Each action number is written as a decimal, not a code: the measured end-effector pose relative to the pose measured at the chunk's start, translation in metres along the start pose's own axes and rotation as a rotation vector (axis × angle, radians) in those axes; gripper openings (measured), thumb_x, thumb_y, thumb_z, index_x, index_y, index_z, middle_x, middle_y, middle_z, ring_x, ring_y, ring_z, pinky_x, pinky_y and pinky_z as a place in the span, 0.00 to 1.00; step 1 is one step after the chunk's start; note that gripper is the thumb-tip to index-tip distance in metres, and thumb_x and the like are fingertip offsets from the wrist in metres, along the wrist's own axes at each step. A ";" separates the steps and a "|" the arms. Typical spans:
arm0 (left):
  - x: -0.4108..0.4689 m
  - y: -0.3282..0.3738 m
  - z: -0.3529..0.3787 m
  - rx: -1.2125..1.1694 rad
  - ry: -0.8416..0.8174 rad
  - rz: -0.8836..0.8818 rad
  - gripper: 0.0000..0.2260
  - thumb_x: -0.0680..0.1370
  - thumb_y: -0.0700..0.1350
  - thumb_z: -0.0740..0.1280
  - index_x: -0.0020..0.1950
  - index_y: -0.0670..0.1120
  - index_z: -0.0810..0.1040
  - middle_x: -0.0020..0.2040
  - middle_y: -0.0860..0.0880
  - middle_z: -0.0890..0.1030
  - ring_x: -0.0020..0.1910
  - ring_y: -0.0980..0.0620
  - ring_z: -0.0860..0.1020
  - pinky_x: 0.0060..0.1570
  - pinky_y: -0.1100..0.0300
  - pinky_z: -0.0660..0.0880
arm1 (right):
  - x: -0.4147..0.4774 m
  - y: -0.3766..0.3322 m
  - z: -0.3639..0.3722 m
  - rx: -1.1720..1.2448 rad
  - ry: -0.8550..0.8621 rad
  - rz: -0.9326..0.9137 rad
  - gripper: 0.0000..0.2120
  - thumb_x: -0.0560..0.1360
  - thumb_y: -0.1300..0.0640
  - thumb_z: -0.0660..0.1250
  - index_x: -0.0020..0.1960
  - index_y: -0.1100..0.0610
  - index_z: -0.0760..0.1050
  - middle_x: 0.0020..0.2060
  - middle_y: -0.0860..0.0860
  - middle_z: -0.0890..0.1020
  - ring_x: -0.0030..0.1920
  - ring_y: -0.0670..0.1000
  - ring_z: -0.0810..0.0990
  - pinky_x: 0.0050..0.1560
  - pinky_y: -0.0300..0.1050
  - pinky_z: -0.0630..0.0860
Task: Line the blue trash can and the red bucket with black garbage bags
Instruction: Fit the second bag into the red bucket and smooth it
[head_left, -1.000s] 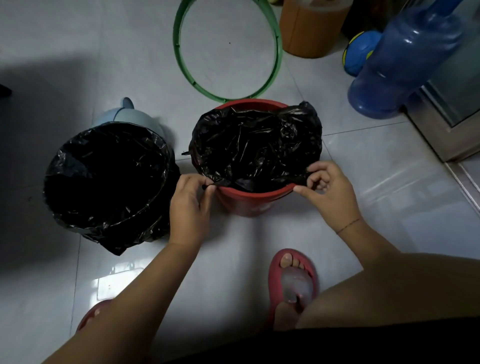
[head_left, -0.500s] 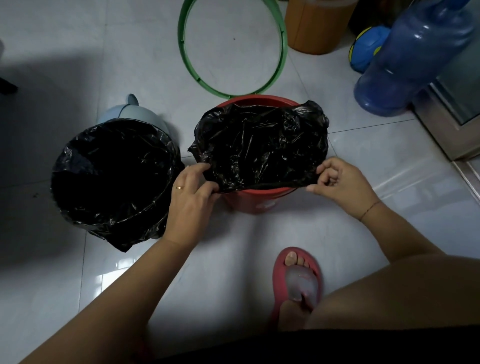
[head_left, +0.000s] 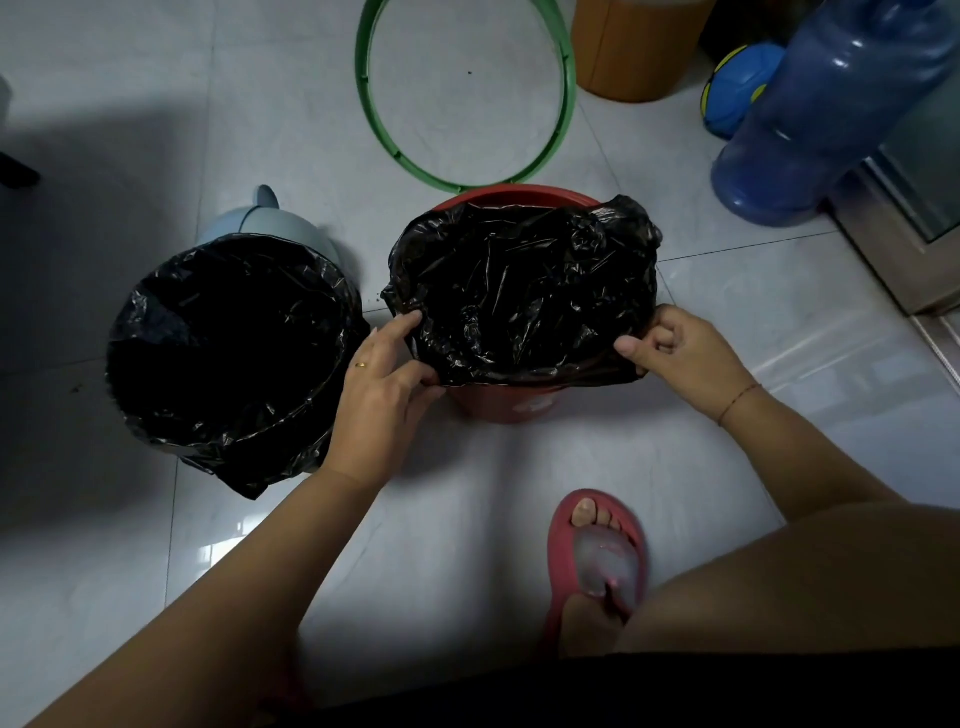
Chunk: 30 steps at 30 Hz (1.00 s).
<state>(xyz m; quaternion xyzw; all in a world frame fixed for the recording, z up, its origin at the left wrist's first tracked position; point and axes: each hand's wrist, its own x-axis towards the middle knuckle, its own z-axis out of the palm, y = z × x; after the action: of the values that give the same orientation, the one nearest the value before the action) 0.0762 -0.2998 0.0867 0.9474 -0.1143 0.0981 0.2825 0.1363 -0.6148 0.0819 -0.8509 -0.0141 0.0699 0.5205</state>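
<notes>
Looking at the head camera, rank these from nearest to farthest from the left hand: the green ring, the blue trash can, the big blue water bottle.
Measured from the left hand, which grips the black garbage bag:
1. blue trash can, right beside the hand on its left, already lined.
2. green ring, lying on the floor beyond the bucket.
3. blue water bottle, far off at the upper right.

Dim, glare on floor (head_left: 208, 551), dark vignetted corners.

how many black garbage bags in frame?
2. One garbage bag lines the blue trash can, left, folded over its rim. The other bag sits in the red bucket, centre; left hand and right hand grip its near edge. None else visible.
</notes>
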 end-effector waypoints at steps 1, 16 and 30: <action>0.000 0.000 0.000 -0.002 -0.007 -0.002 0.03 0.70 0.37 0.75 0.41 0.39 0.83 0.66 0.36 0.73 0.65 0.36 0.72 0.66 0.44 0.66 | 0.000 0.000 0.000 0.001 0.003 0.000 0.22 0.61 0.32 0.69 0.41 0.49 0.73 0.24 0.44 0.76 0.30 0.43 0.79 0.35 0.31 0.74; -0.004 0.000 0.006 0.067 -0.010 0.036 0.04 0.69 0.37 0.76 0.40 0.38 0.83 0.68 0.35 0.71 0.66 0.36 0.71 0.69 0.40 0.61 | -0.003 0.003 0.004 -0.098 -0.061 0.093 0.26 0.58 0.21 0.61 0.43 0.40 0.76 0.40 0.37 0.81 0.44 0.36 0.79 0.42 0.33 0.72; 0.010 0.003 -0.013 -0.117 -0.018 -0.104 0.11 0.67 0.39 0.60 0.49 0.41 0.69 0.69 0.38 0.69 0.73 0.45 0.61 0.71 0.41 0.56 | 0.009 0.002 -0.003 0.257 -0.213 0.343 0.45 0.61 0.23 0.53 0.72 0.46 0.63 0.67 0.45 0.71 0.67 0.47 0.70 0.71 0.53 0.59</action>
<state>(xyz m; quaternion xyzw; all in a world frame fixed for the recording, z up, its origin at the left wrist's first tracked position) 0.0834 -0.2971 0.1013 0.9347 -0.0729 0.0677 0.3412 0.1451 -0.6170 0.0808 -0.7553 0.0848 0.2478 0.6007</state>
